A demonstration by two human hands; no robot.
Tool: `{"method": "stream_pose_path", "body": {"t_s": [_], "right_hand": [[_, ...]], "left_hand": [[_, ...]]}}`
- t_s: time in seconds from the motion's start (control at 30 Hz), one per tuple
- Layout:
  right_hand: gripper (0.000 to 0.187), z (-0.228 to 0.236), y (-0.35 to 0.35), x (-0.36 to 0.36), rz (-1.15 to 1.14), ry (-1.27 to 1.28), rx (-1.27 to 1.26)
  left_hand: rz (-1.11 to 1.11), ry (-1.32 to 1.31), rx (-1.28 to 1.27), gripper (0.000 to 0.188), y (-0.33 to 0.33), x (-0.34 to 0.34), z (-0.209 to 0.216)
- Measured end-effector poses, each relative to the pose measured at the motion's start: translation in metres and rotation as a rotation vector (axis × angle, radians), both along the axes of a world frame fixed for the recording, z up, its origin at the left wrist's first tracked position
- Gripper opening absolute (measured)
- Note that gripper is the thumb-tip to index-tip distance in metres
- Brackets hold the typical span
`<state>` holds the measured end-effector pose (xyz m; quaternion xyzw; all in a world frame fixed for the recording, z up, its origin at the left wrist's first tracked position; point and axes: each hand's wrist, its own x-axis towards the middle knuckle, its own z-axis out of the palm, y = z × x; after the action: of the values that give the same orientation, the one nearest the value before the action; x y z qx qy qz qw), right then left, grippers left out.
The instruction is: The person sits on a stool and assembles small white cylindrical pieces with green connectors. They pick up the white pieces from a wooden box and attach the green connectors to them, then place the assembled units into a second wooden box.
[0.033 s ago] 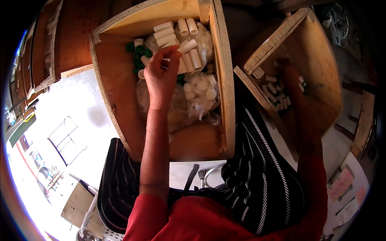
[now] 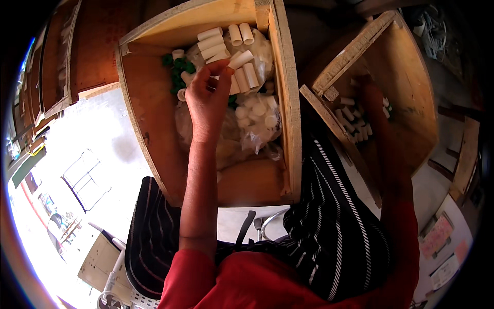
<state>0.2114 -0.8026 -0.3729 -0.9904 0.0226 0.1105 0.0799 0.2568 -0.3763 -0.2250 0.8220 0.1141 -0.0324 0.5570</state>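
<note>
My left hand (image 2: 207, 100) is over the larger wooden box, thumb and forefinger pinched on the near end of a short white plastic tube (image 2: 241, 59). The tube slants over a row of similar tubes (image 2: 247, 76). More white tubes (image 2: 211, 42) lie beyond the hand on clear plastic bags. Green fittings (image 2: 180, 67) are piled to its left, and a bag of round white caps (image 2: 257, 110) lies to its right. My right hand (image 2: 369, 90) reaches into the smaller wooden box at right, beside small white tubes (image 2: 352, 118); its fingers are in deep shadow.
The larger wooden box (image 2: 291, 103) has raised plank walls in front of my knees. A rough wooden edge (image 2: 355, 54) crosses the smaller box. A wire frame (image 2: 86, 180) is on the bright floor at left. A wooden frame (image 2: 463, 154) stands at far right.
</note>
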Motion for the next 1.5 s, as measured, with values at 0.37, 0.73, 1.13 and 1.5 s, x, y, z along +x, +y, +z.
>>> {"method": "stream_pose_path", "body": {"t_s": [0.37,0.73,1.13,1.5], "right_hand": [[0.028,0.122,0.031,0.006,-0.453,-0.145,0.879],[0.036,0.236,0.180,-0.009,-0.380,0.048,1.688],[0.029,0.232,0.186,-0.003,-0.427,-0.245,1.588],[0.034,0.225,0.211,-0.011,-0.390,0.062,1.561]], "left_hand": [[-0.174,-0.092,-0.032,0.019,-0.023,-0.023,0.053],[-0.496,-0.263,-0.165,0.057,-0.063,-0.038,0.077],[-0.123,-0.203,0.084,0.034,-0.001,-0.029,0.054],[-0.334,-0.144,-0.103,0.046,-0.019,-0.028,0.067]]}}
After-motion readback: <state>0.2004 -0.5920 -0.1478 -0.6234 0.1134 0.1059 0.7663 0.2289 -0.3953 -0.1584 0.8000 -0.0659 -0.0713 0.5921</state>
